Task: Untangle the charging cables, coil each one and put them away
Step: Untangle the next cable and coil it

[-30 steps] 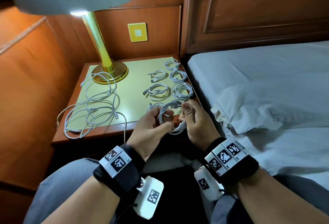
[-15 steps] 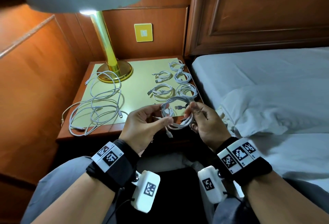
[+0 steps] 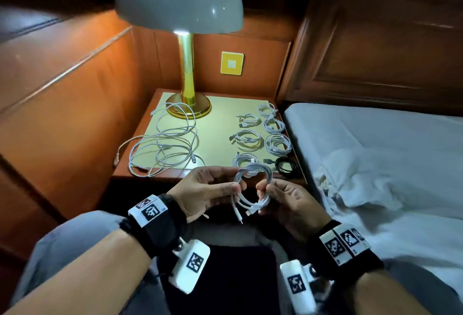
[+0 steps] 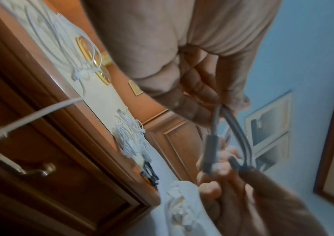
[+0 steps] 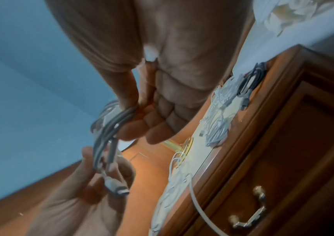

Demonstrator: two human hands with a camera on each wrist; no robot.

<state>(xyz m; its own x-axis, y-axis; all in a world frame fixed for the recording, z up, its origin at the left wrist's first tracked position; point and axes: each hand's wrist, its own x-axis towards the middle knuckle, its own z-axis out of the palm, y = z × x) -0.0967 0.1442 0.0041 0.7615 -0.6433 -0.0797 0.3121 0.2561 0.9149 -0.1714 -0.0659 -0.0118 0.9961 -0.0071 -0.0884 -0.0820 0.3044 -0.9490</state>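
Observation:
I hold a coiled white cable (image 3: 253,189) in front of the nightstand (image 3: 120,174), above my lap. My left hand (image 3: 236,182) pinches the coil's left side and my right hand (image 3: 263,189) pinches its right side. Both plug ends (image 3: 241,220) hang below the coil. In the left wrist view the left fingertips (image 4: 228,105) nip the cable strands (image 4: 235,127). The right wrist view shows the right thumb and fingers (image 5: 129,105) clamping the bundle (image 5: 109,127), with a plug (image 5: 117,190) by the left hand. A loose tangle of white cables (image 3: 162,147) lies on the nightstand's left half.
Several coiled white cables (image 3: 250,137) and one coiled black cable (image 3: 286,165) lie on the nightstand's right side. A brass lamp (image 3: 188,104) stands at the back. The bed (image 3: 375,152) with a crumpled white sheet is to the right. A drawer handle (image 5: 249,212) is below the top.
The coil has come back from over the nightstand's front edge toward my lap. It has gone from a bunch to a round loop, and its plug ends now hang free.

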